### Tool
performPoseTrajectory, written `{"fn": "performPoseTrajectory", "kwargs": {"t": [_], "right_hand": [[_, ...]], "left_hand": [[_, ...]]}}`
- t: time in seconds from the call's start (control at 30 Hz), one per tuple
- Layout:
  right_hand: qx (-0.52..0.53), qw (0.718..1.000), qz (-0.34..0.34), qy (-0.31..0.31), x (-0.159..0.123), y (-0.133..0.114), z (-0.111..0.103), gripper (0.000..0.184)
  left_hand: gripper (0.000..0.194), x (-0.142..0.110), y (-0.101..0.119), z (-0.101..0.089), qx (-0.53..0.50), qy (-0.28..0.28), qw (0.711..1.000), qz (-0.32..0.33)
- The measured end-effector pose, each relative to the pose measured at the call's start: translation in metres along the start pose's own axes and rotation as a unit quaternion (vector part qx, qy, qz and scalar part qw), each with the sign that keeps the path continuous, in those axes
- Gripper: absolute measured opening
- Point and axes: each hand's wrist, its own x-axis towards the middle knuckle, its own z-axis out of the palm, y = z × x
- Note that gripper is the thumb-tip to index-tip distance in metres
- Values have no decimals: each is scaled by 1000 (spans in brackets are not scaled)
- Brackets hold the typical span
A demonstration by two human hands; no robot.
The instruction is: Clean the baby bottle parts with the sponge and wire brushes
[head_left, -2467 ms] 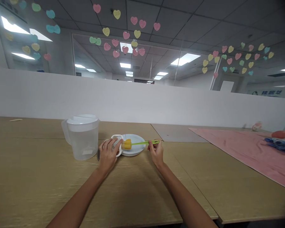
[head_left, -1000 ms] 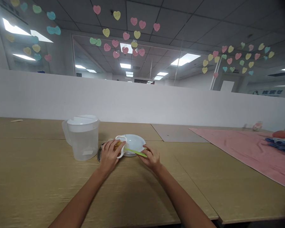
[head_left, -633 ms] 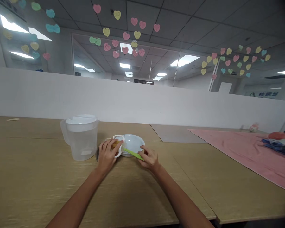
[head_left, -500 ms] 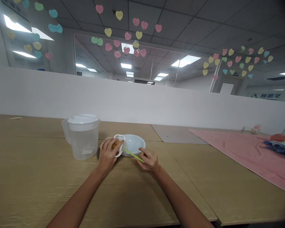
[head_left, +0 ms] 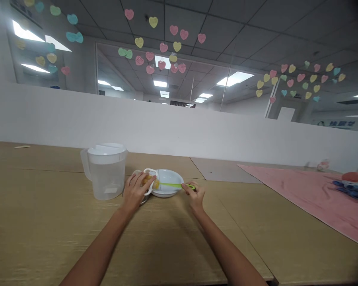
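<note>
My left hand (head_left: 135,190) is shut around a small white two-handled cup (head_left: 149,174) at the near edge of a white bowl (head_left: 175,177). A yellow sponge brush head (head_left: 150,182) sits in the cup's mouth, partly hidden by my fingers. Its green plastic handle (head_left: 174,184) lies level across the bowl. My right hand (head_left: 194,192) pinches the handle's far end, just right of the bowl's rim. A round steel piece (head_left: 143,201) shows under the cup, mostly hidden.
A clear plastic pitcher (head_left: 105,173) with a white lid and water inside stands left of my left hand on the wooden table (head_left: 47,222). A pink cloth (head_left: 295,198) lies at the right, with a blue and orange soft object (head_left: 353,183) on it. A white partition runs behind the table.
My right hand has moved up and right to the handle's far end. The handle has swung from slanting to level, and the sponge head shows more at the cup's mouth.
</note>
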Motion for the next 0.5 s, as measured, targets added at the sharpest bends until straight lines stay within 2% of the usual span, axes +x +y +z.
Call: {"fn": "performPoseTrajectory", "kwargs": {"t": [0.07,0.13,0.3,0.4,0.5], "right_hand": [[80,990,101,53,6,3,0,28],[143,965,183,124,14,7,-4,28],[165,856,330,363,41,15,-30,16],[154,823,369,404,47,23,-40,13],[150,798,416,409,41,34,-37,15]], "left_hand": [[48,0,-2,1,9,-1,1000,-6],[51,0,-5,-3,17,-3,999,-29],[58,2,-9,-19,26,-36,991,-129],[61,3,-9,-22,21,-39,989,-139],[65,2,-8,-18,17,-27,993,-115]]}}
